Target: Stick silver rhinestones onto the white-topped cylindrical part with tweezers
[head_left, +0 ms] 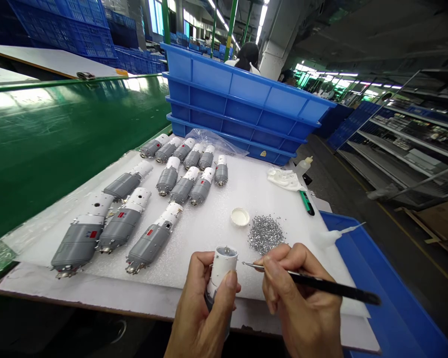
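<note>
My left hand [205,308] is closed around a white and grey spacecraft model [224,261], held nearly upright with its round white end up. In my right hand [302,298] is a slim black-handled tool [332,287] with a fine metal tip. That tip points left, just beside the model's top rim and apart from it. Whether a small part sits on the tip I cannot tell. Behind my right hand lies a pile of tiny silvery parts [266,233]. A small round white dish [240,217] stands to the left of the pile.
Several similar models [151,241] lie on the white foam sheet [209,223] at left. Stacked blue crates [239,99] stand at the back. A green-handled tool [306,201], white cloth [285,179] and thin-nozzled bottle [328,237] lie at right, near a blue bin [388,298].
</note>
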Available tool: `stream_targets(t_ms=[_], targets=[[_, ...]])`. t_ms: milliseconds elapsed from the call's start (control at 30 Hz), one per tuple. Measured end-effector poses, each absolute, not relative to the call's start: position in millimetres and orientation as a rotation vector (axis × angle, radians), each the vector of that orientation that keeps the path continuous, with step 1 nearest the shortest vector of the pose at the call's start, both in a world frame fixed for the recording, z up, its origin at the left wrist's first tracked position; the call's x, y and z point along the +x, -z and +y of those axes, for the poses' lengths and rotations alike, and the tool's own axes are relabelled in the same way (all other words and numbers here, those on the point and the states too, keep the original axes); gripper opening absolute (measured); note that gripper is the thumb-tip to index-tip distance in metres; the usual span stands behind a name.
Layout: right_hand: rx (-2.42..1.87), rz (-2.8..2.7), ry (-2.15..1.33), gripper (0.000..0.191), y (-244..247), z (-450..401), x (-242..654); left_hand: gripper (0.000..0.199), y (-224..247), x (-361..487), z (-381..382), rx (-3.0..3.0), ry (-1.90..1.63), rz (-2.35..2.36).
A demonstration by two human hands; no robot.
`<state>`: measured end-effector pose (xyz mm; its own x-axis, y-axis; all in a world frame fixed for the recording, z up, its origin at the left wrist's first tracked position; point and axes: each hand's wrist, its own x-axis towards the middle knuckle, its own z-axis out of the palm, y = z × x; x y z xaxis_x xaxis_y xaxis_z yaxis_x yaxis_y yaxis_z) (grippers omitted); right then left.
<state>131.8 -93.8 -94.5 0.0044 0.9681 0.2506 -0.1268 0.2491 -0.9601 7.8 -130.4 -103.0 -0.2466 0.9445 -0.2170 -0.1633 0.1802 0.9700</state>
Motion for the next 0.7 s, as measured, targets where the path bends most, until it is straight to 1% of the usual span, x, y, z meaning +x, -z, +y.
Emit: stream_targets(t_ms=[100,200,700], targets=[[-1.018,-1.302,-0.762,0.023,94.5,-99.1,123.7,0.026,105.5,6.0,-129.8,0.861,-1.275,1.392],[-1.057,-1.312,-0.578,0.023,94.0,-102.9,115.4,0.027,109.5,4.1,-129.6,0.926,-1.246,1.393],[-1.088,-1.377,-0.498,0.021,95.2,-103.7,113.1,0.018,102.8,10.5,-130.8,0.869,-1.331,1.415]])
